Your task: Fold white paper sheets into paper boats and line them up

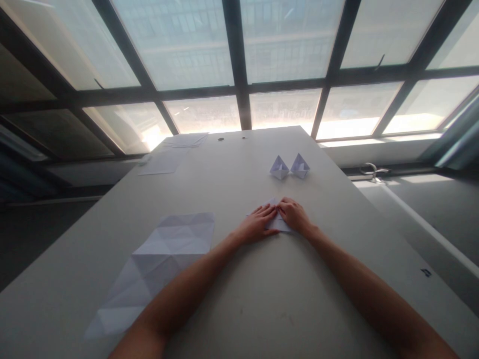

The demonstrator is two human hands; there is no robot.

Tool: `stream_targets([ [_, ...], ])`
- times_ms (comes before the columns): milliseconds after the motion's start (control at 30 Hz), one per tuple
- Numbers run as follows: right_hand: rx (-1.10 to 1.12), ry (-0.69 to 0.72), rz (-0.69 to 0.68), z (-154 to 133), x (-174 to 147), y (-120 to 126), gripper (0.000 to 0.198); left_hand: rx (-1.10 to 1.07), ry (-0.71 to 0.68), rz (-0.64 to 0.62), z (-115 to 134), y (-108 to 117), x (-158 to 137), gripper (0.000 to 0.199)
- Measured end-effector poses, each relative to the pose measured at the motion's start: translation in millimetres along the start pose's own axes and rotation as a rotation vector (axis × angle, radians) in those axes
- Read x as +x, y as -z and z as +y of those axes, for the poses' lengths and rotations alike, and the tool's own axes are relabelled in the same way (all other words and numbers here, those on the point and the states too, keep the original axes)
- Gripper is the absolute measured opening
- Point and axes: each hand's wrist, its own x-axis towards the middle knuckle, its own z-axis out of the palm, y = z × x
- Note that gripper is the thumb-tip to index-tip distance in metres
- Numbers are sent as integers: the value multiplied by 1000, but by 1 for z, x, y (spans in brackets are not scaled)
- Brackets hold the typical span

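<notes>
A small piece of folded white paper [281,225] lies on the table under both of my hands. My left hand [258,223] rests flat across its left part, fingers stretched toward the right. On the upper right side, my right hand [294,214] has its fingers curled and pressed together at the paper's fold, close to my left fingertips. Much of the paper is covered by the hands. Just beyond them stand two folded paper boats, the left boat [279,169] and the right boat [300,167], side by side with pointed tops.
A large creased white sheet [170,249] is spread on the left, partly behind my left forearm. Flat paper sheets [164,162] lie at the table's far left. The white table [232,184] reaches toward a wall of windows [284,40]. A pale pole [422,219] runs along the right side.
</notes>
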Motion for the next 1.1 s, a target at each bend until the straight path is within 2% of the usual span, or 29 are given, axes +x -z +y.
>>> stream_targets([
  [133, 8, 31, 14, -7, -1, 0, 23, 43, 78, 51, -4, -7, 2, 86],
  [233, 10, 58, 7, -10, -1, 2, 25, 71, 99, 114, -4, -8, 2, 81],
  [400, -45, 63, -8, -14, -2, 7, 23, 99, 108, 202, -1, 1, 0, 61],
  [633, -65, 48, -9, -17, -3, 10, 31, 118, 93, 209, -7, 10, 1, 35],
  [800, -28, 67, -28, -12, -3, 15, 35, 73, 145, 230, -10, 14, 1, 32],
  [933, -32, 27, -46, -7, -1, 14, 35, 61, 260, 241, -9, 18, -2, 34],
  [1100, -44, -16, 5, -2, 1, 10, 27, 102, 331, 292, -11, 19, -3, 36],
])
